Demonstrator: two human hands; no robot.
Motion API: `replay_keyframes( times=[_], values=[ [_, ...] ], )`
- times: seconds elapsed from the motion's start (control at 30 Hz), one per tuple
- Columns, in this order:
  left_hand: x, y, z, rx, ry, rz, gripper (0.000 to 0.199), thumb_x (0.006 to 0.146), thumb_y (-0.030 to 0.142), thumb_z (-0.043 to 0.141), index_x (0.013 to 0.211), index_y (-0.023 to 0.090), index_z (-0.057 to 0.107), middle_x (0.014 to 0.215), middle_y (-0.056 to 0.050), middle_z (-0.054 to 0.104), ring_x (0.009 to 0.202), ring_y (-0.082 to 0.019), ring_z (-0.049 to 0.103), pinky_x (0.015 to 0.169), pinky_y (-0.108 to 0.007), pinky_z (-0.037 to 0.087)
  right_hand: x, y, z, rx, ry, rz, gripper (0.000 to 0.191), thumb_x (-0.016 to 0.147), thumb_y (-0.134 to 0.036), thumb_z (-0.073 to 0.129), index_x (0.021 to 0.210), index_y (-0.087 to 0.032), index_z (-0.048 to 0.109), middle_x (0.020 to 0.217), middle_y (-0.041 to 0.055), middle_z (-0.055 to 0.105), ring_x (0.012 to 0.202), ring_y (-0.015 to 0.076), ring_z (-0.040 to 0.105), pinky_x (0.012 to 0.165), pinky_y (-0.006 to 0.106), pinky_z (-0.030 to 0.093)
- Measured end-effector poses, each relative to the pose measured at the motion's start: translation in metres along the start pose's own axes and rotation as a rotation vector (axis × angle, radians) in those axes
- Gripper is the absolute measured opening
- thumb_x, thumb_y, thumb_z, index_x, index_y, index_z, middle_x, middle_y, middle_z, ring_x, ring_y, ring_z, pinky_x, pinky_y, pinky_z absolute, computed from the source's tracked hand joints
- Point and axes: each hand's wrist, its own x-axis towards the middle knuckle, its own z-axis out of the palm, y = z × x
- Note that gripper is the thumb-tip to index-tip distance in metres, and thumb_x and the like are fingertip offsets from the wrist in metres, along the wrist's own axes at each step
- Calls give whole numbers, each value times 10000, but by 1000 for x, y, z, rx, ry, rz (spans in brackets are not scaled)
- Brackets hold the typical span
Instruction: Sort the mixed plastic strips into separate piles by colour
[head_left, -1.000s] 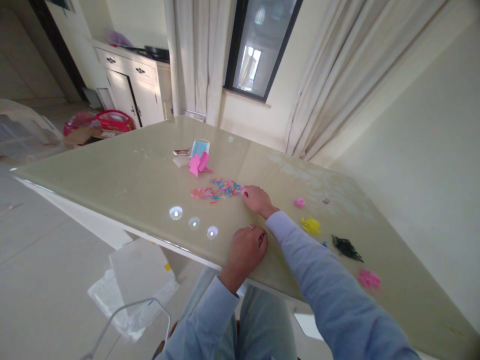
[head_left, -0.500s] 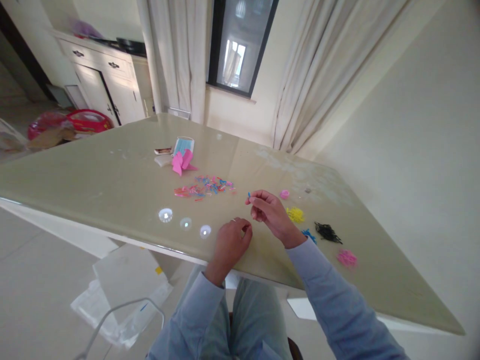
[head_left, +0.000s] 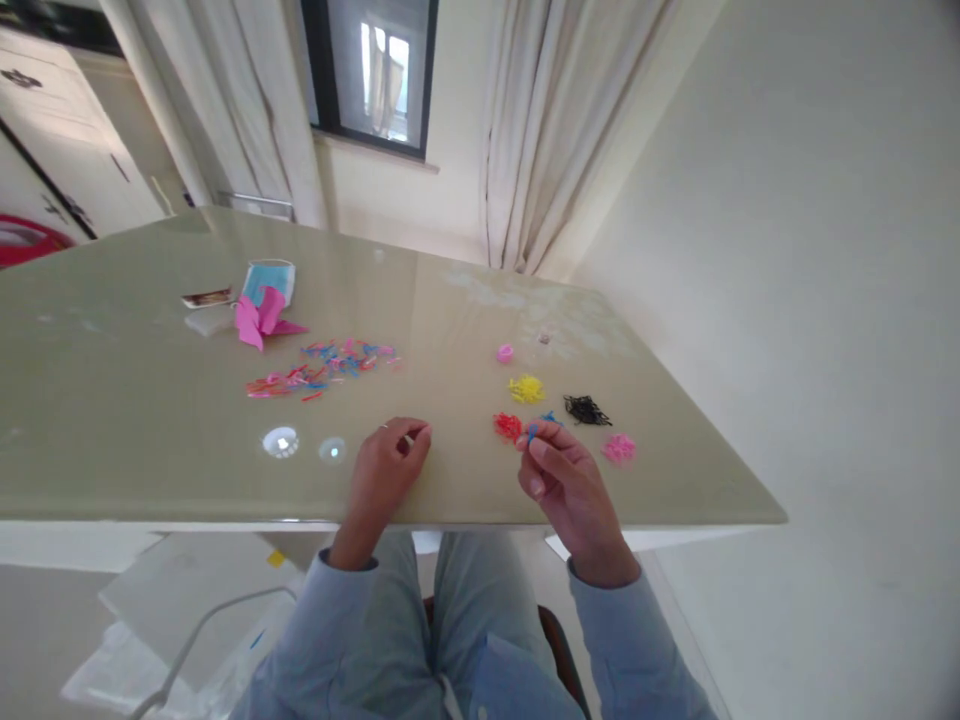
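Note:
My right hand (head_left: pixel 566 485) pinches a small blue rubber band (head_left: pixel 532 432) between thumb and fingertips, just above the table. Close behind those fingers lie a red pile (head_left: pixel 508 426) and a partly covered blue pile (head_left: pixel 551 418) of similar bands. A yellow pile (head_left: pixel 526 389), a black pile (head_left: pixel 587 410) and a pink pile (head_left: pixel 619 448) are grouped around them. My left hand (head_left: pixel 386 475) rests on the table with its fingers curled in, and nothing shows in it. Beyond it to the left spreads a mixed heap of bands (head_left: pixel 330 366) in red, pink and blue.
A bright pink ring-like item (head_left: pixel 505 353) sits behind the yellow pile. Far left on the table (head_left: pixel 450 330) are a blue face mask (head_left: pixel 268 280), a folded pink paper (head_left: pixel 261 316) and a small dark-and-white packet (head_left: pixel 207 298). The table's front edge runs close to my lap.
My right hand has moved right and nearer to me, from beside the left hand to the sorted piles, still pinching the blue band. The view has turned right; the red pile now shows.

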Motion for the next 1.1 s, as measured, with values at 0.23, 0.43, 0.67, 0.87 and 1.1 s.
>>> replay_keyframes(
  times=[0.23, 0.43, 0.67, 0.87, 1.1],
  values=[
    [1, -1, -3, -45, 19, -101, 314, 807, 464, 571, 823, 187, 717, 739, -15, 712, 606, -140, 598, 597, -244, 461, -12, 1, -32, 6, 123, -33, 235, 741, -340, 782, 900, -215, 663, 828, 4, 679, 448, 46, 398, 423, 208, 323],
    [1, 4, -4, -32, 43, -147, 340, 772, 493, 586, 808, 185, 724, 733, -20, 713, 606, -148, 604, 593, -249, 472, -10, 1, -47, 10, 155, -48, 246, 726, -325, 799, 908, -206, 685, 821, 3, 703, 440, 42, 443, 409, 192, 343],
    [0, 7, -5, -51, 50, -175, 341, 745, 500, 610, 801, 181, 719, 708, -18, 706, 604, -151, 611, 583, -248, 480, -5, 5, -68, -141, 335, -93, 309, 690, -354, 823, 911, -182, 692, 795, 27, 727, 454, 62, 500, 420, 201, 394],
    [1, 6, -4, -37, 51, -175, 338, 755, 494, 612, 818, 181, 724, 737, -19, 718, 627, -150, 622, 598, -243, 484, 18, 16, -94, -650, 455, -276, 294, 763, -430, 733, 909, -175, 717, 720, 18, 695, 489, 113, 534, 470, 250, 460],
    [0, 6, -5, -33, 51, -184, 333, 757, 487, 614, 812, 178, 727, 731, -19, 719, 632, -149, 622, 592, -235, 481, 49, 20, -113, -1118, 411, -361, 315, 858, -411, 579, 984, -165, 729, 940, 84, 746, 539, 137, 561, 564, 285, 465]
  ],
)
